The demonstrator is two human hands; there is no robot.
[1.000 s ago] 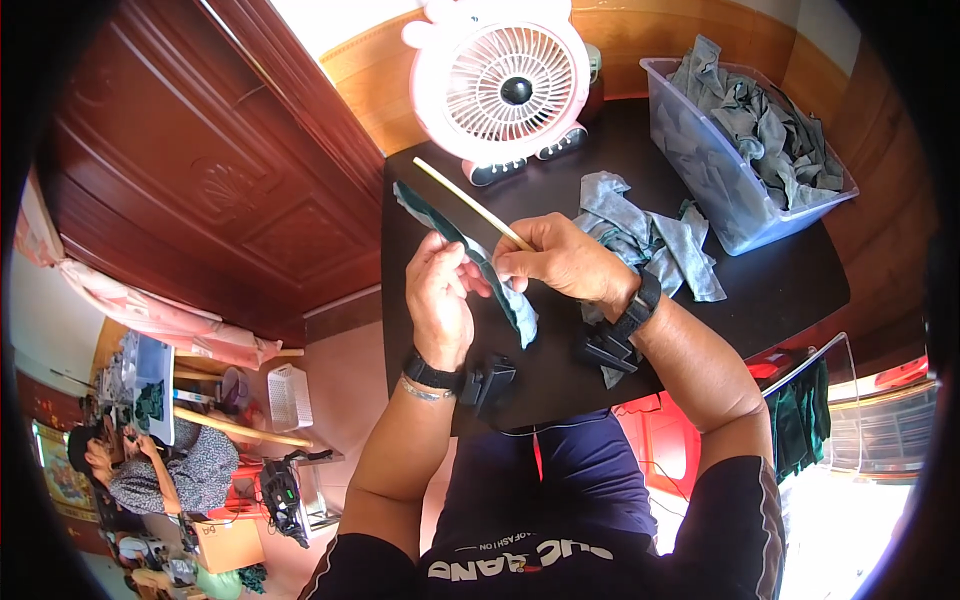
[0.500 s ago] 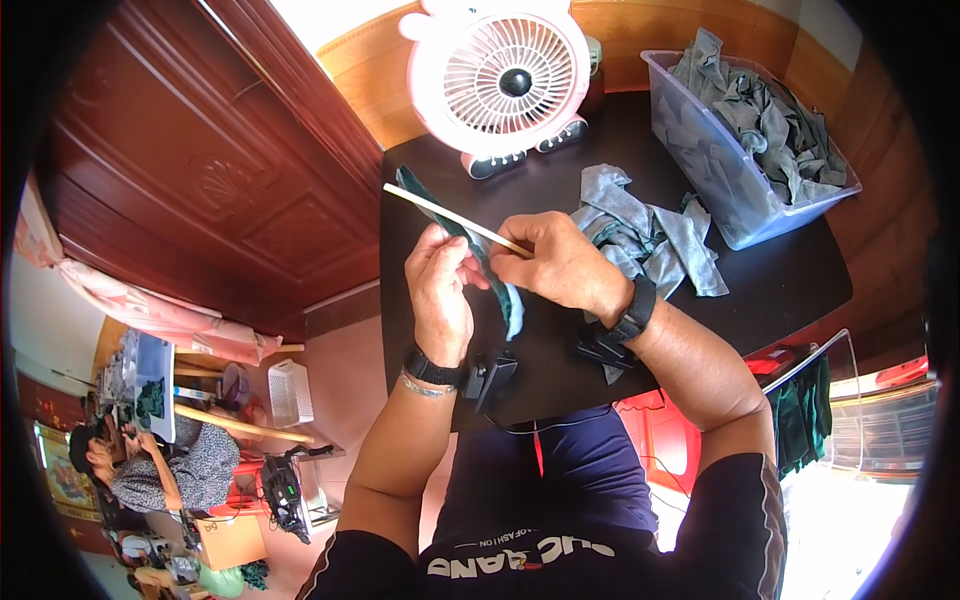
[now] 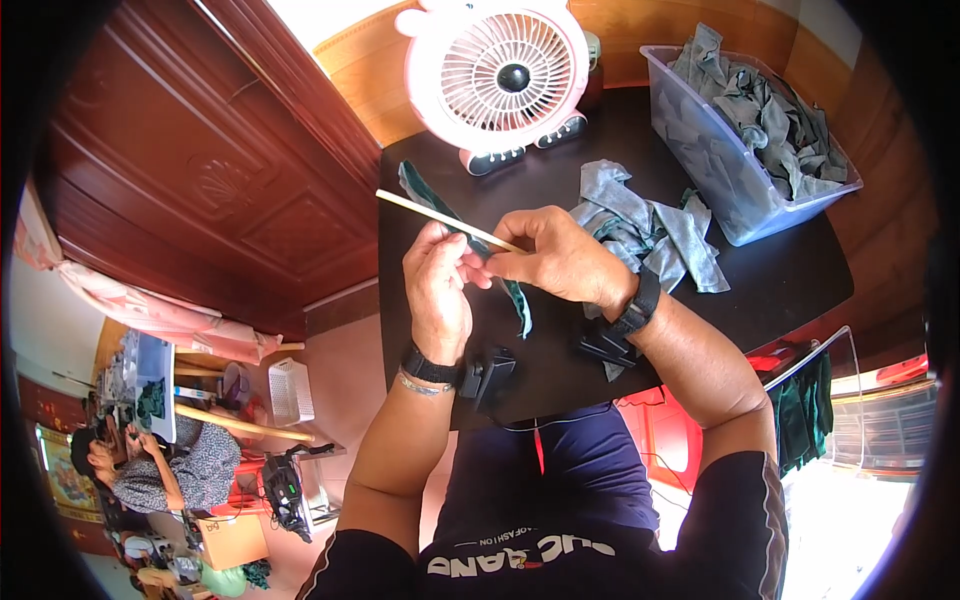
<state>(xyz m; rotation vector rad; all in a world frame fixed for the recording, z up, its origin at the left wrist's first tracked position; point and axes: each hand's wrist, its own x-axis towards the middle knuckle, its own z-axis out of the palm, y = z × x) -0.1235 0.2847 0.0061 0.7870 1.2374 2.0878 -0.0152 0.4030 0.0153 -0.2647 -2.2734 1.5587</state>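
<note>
Over the black table [image 3: 540, 390], my left hand [image 3: 438, 280] pinches a narrow dark green fabric strip [image 3: 523, 318] with a paler grey-green side. One end of the strip rises past my fingertips; the other hangs below my hands. My right hand [image 3: 565, 255] is closed around the lower end of a thin pale stick [image 3: 420, 208], which points up and left along the strip and lies close to the left fingertips. Whether the stick sits inside the strip's fold cannot be made out. To the right of my right hand lies a loose pile of grey-green fabric pieces [image 3: 675, 250].
A pink and white fan [image 3: 415, 90] stands at the back. A clear plastic bin [image 3: 735, 205] of grey-green fabric is at the back right. Small black devices [image 3: 490, 375] lie by my wrists. Green cloth [image 3: 803, 420] hangs at right. At far left a person [image 3: 170, 475] sits working.
The stick and the strip have shifted slightly left and up at their far end. The strip's lower end has swung a little right. Both hands keep their grips.
</note>
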